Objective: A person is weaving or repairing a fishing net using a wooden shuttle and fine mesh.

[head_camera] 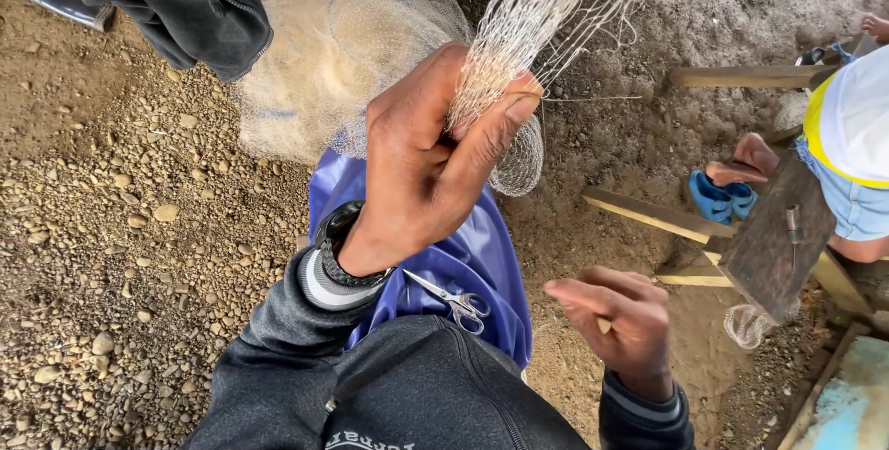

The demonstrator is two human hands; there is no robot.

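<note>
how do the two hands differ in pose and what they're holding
The left hand is raised, pinching a gathered bunch of pale fishing net between thumb and fingers; the right hand sits lower and off to the side, away from the net. The left grip is closed tight on the mesh, while the right curls loosely around a small pale stick-like piece, too hidden to identify. Both come out of dark sleeves with striped cuffs.

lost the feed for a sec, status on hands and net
Left hand pinching bunched net. Right hand closed on small wooden tool. Scissors idle on lap. Nothing obstructing.
</note>
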